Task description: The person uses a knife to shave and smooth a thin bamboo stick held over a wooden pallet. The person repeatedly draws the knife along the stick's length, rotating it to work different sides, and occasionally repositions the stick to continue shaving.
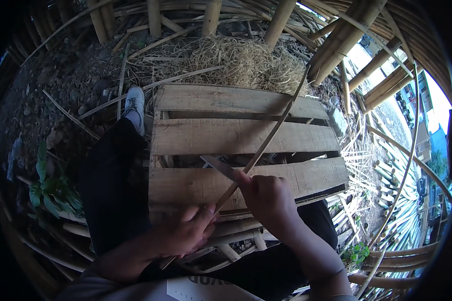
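A long thin bamboo strip slants from my lap up to the far right, above a slatted wooden crate. My left hand is closed round its lower part. Farther up the strip, my right hand grips a knife, whose blade points to the upper left and crosses the strip. My right fingers hide the knife's handle, and the thumb lies close to the strip. The strip's lower end shows just below my left hand.
My outstretched leg with a light shoe is left of the crate. Behind lies a heap of curly shavings. Thick bamboo poles stand at the far right, and several cut poles are piled right. A leafy plant grows at left.
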A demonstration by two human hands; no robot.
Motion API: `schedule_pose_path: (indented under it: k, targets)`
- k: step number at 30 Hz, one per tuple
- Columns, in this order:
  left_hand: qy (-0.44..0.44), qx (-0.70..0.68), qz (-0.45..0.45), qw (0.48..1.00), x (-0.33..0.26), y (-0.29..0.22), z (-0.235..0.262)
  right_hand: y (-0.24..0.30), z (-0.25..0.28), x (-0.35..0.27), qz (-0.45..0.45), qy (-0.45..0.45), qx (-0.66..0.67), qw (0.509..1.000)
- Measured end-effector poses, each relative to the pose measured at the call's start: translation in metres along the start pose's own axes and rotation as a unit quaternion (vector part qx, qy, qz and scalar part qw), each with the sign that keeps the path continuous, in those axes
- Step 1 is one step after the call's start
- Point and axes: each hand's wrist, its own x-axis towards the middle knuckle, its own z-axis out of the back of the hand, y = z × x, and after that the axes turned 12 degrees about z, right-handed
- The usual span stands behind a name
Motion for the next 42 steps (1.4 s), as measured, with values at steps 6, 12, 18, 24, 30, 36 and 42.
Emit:
schedule_pose_path:
  k: [6,12,18,24,30,36,42]
  targets:
    - [0.011,-0.027,0.013,0.999,-0.001,0.0,0.0,-0.004,0.005,0.006,-0.047,0.027,0.07,0.996]
    - [0.046,-0.071,0.014,0.996,-0.008,-0.005,0.006,-0.017,0.021,0.0,0.075,0.09,0.162,0.98]
    - [0.078,-0.095,0.021,0.992,-0.015,-0.005,0.019,-0.056,0.059,-0.011,0.079,-0.019,0.141,0.987]
    - [0.061,-0.111,0.025,0.992,-0.021,-0.015,0.018,-0.063,0.054,-0.034,0.151,0.041,0.081,0.984]
    - [0.051,-0.11,0.017,0.992,-0.018,-0.014,0.019,-0.073,0.043,-0.045,0.238,0.091,0.036,0.966]
    - [0.039,-0.102,0.012,0.994,-0.017,-0.013,0.016,-0.119,0.045,-0.039,0.13,-0.003,-0.084,0.988]
    - [0.042,-0.103,0.01,0.994,-0.015,-0.013,0.017,-0.075,0.038,-0.039,0.184,0.005,-0.021,0.983]
